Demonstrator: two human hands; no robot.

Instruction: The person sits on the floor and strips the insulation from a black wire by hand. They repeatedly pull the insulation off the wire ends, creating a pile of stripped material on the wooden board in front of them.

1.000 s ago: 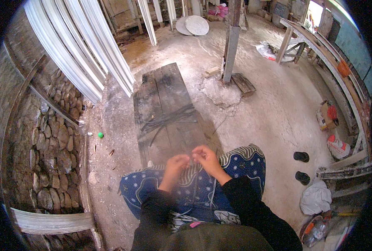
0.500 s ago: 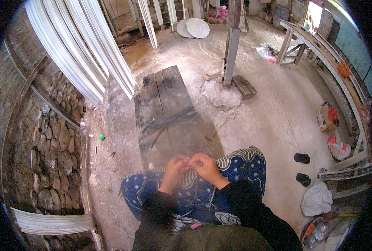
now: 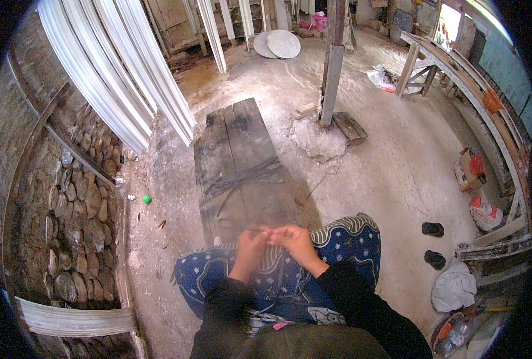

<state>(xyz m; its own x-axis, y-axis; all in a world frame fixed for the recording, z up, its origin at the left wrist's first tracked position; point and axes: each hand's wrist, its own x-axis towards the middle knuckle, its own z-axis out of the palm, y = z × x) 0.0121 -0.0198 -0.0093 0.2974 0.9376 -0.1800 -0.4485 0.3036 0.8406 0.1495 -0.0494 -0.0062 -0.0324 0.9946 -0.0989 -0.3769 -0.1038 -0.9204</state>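
Both my hands meet above my lap with their fingertips pinched together. The fingers of my left hand (image 3: pixel 250 251) are closed, and those of my right hand (image 3: pixel 298 244) press in from the other side. Whatever lies between the fingertips is too small and blurred to make out. A thin grey strand (image 3: pixel 280 278) runs over the blue patterned cloth (image 3: pixel 344 251) on my lap, just below the hands; whether it reaches the fingers I cannot tell. Just beyond them, a bundle of dark thin strips (image 3: pixel 245 175) lies across a low wooden board (image 3: pixel 230 140).
Long pale corrugated strips (image 3: pixel 107 66) stand at the left, beside a stacked-stone strip of ground (image 3: pixel 77 233). A post (image 3: pixel 330 72) rises beyond the board, with a wood block (image 3: pixel 350 127) at its foot. Dark sandals (image 3: pixel 433 244) and a white sack (image 3: pixel 453 286) lie at right.
My right hand's fingers have straightened and lowered slightly, and the fingertips of both hands remain together. The strips on the board look unmoved.
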